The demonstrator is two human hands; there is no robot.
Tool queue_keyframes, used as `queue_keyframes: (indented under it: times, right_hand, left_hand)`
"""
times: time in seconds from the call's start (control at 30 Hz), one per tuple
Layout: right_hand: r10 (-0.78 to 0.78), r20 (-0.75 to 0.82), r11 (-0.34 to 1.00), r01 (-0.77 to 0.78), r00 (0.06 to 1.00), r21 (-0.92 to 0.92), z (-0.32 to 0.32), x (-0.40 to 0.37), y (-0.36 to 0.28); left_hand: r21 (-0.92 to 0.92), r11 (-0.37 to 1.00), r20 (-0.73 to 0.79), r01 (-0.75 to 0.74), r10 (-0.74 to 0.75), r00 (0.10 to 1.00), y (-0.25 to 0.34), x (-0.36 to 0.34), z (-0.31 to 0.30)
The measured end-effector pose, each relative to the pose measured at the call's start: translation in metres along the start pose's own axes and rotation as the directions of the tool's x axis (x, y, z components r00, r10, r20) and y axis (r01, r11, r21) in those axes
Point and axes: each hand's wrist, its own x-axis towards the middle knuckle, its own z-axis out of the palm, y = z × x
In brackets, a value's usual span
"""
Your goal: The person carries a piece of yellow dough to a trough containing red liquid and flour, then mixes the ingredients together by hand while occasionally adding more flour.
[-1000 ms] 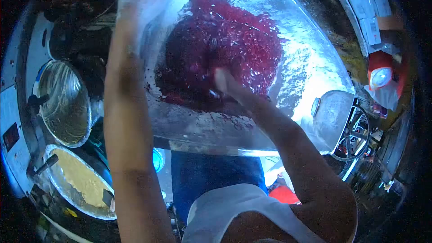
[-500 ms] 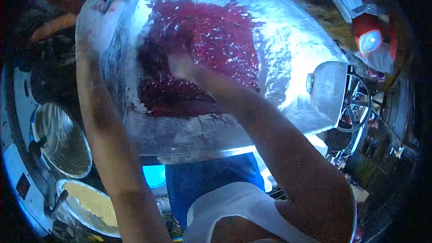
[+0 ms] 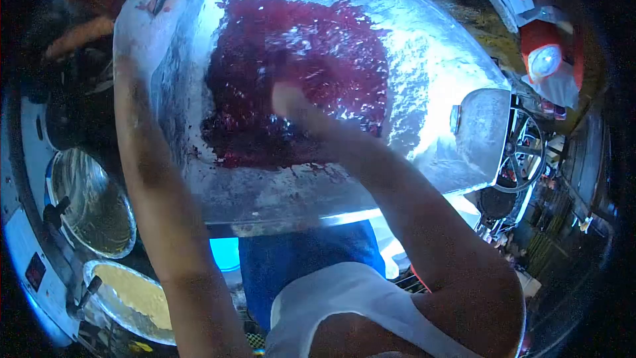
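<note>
A large metal tub (image 3: pixel 265 202) fills the middle of the head view, its inner walls pale and wet. Dark red, glistening, wet stuff (image 3: pixel 344 46) covers its bottom; I cannot make out what it is. My left hand (image 3: pixel 140 30) is closed round the tub's left rim, with the thumb on the inner side and whitish and reddish smears on the skin. My right hand (image 3: pixel 289 99) is down in the red stuff near the middle, blurred by motion. Its fingers are hidden there, so whether they grip anything does not show.
At the lower left are a round metal pan (image 3: pixel 93 205) and a pan of pale yellow stuff (image 3: pixel 132 298). Part of a blue container (image 3: pixel 226 255) shows below the tub. A spoked wheel (image 3: pixel 527 149) stands beyond the right end, with a red and white item (image 3: pixel 543 59) above it.
My right hand has moved a little to the right and down through the red stuff, whose surface has shifted. My left hand keeps its hold on the rim.
</note>
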Motion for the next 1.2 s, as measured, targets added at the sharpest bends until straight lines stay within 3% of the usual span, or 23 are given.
queue_keyframes:
  times: [0.03, 0.1, 0.17, 0.3, 0.37, 0.4, 0.47, 0.5, 0.53, 0.6, 0.63, 0.67, 0.7, 0.73, 0.77, 0.83, 0.87, 0.93, 0.97, 1.0, 1.03, 1.1, 1.2]
  right_hand:
    - [-0.042, 0.001, 0.999, 0.042, 0.999, 0.034, 0.009, -0.018, -0.005]
    - [-0.046, 0.03, 0.993, 0.043, 0.998, 0.107, 0.026, -0.07, 0.017]
    - [0.1, 0.034, 0.981, -0.105, 0.994, 0.162, 0.019, -0.114, 0.075]
    - [0.532, -0.145, 0.818, -0.462, 0.834, 0.344, -0.052, -0.103, 0.185]
    - [0.643, -0.184, 0.726, -0.515, 0.744, 0.455, -0.082, -0.066, 0.201]
    - [0.654, -0.179, 0.709, -0.513, 0.735, 0.484, -0.087, -0.053, 0.198]
    - [0.613, -0.187, 0.735, -0.467, 0.767, 0.492, -0.049, -0.03, 0.174]
    - [0.488, -0.072, 0.872, -0.482, 0.87, 0.083, -0.011, -0.018, 0.16]
    - [0.356, -0.23, 0.934, -0.354, 0.906, 0.05, -0.008, -0.037, 0.141]
    - [0.043, -0.517, 0.98, -0.136, 0.855, -0.143, 0.01, -0.072, 0.109]
    - [-0.015, -0.578, 0.979, 0.131, 0.816, 0.159, 0.042, -0.082, 0.118]
    - [0.094, -0.029, 0.992, -0.091, 0.995, 0.081, 0.057, -0.079, 0.115]
    - [0.085, -0.029, 0.994, -0.082, 0.996, 0.074, 0.066, -0.082, 0.119]
    - [0.056, -0.016, 0.916, -0.045, 0.998, 0.4, 0.073, -0.088, 0.123]
    - [0.023, -0.008, 0.731, -0.011, 1.0, 0.683, 0.081, -0.095, 0.12]
    - [-0.009, -0.2, 0.892, 0.098, 0.98, 0.442, -0.037, -0.079, 0.078]
    - [-0.05, -0.27, 0.997, 0.065, 0.962, 0.049, -0.003, -0.034, 0.108]
    - [0.291, -0.273, 0.901, -0.167, 0.917, 0.399, -0.126, -0.011, 0.084]
    - [0.281, -0.321, 0.861, -0.09, 0.904, 0.5, -0.154, 0.005, 0.069]
    - [0.271, -0.347, 0.924, -0.141, 0.898, 0.355, -0.147, 0.038, 0.065]
    - [0.053, -0.191, 0.999, -0.052, 0.98, 0.008, -0.104, 0.086, 0.091]
    - [0.119, -0.172, 0.956, -0.067, 0.978, 0.284, -0.135, 0.056, 0.008]
    - [-0.159, -0.194, 0.987, 0.161, 0.968, -0.008, -0.029, 0.052, -0.016]
  left_hand:
    - [0.013, 0.998, 0.019, 0.061, -0.061, 0.998, 0.005, -0.001, -0.001]
    - [-0.049, 0.999, 0.013, 0.023, -0.022, 1.0, -0.014, 0.008, 0.005]
    - [0.112, 0.99, -0.106, -0.086, 0.098, 0.99, -0.011, 0.003, 0.006]
    - [0.132, 0.991, -0.08, -0.026, 0.037, 0.996, -0.007, 0.001, 0.004]
    - [-0.153, 0.983, -0.064, -0.098, 0.089, 0.994, -0.009, 0.0, 0.008]
    - [-0.143, 0.985, -0.059, -0.098, 0.091, 0.994, -0.009, 0.0, 0.007]
    - [-0.107, 0.993, -0.052, -0.055, 0.05, 0.997, -0.013, 0.001, 0.005]
    - [-0.103, 0.993, -0.055, -0.055, 0.049, 0.997, -0.013, 0.0, 0.006]
    - [-0.156, 0.987, -0.036, -0.051, 0.046, 0.998, -0.012, -0.001, 0.006]
    - [-0.264, 0.964, -0.004, -0.041, 0.041, 0.999, -0.009, -0.004, 0.007]
    - [-0.318, 0.947, 0.011, -0.036, 0.041, 0.999, -0.007, -0.006, 0.007]
    - [-0.371, 0.928, 0.026, -0.029, 0.041, 0.999, -0.005, -0.007, 0.006]
    - [-0.371, 0.928, 0.016, -0.028, 0.037, 0.999, -0.001, -0.007, 0.006]
    - [-0.322, 0.946, 0.006, -0.041, 0.045, 0.999, -0.003, -0.004, 0.007]
    - [-0.27, 0.962, -0.001, -0.05, 0.052, 0.999, -0.005, -0.002, 0.007]
    - [-0.235, 0.972, 0.06, -0.003, 0.017, 0.998, -0.021, 0.003, 0.004]
    - [-0.297, 0.954, 0.026, -0.047, 0.057, 0.998, -0.027, 0.004, 0.007]
    - [-0.344, 0.935, 0.001, -0.087, 0.093, 0.996, -0.033, 0.004, 0.009]
    - [-0.334, 0.938, 0.002, -0.087, 0.093, 0.996, -0.029, 0.001, 0.009]
    - [-0.321, 0.943, 0.001, -0.093, 0.098, 0.995, -0.024, 0.002, 0.009]
    - [-0.297, 0.951, 0.001, -0.086, 0.09, 0.996, -0.019, -0.004, 0.008]
    - [-0.257, 0.962, -0.005, -0.089, 0.091, 0.996, -0.008, -0.008, 0.006]
    - [-0.196, 0.976, -0.018, -0.091, 0.09, 0.996, 0.003, -0.014, 0.003]
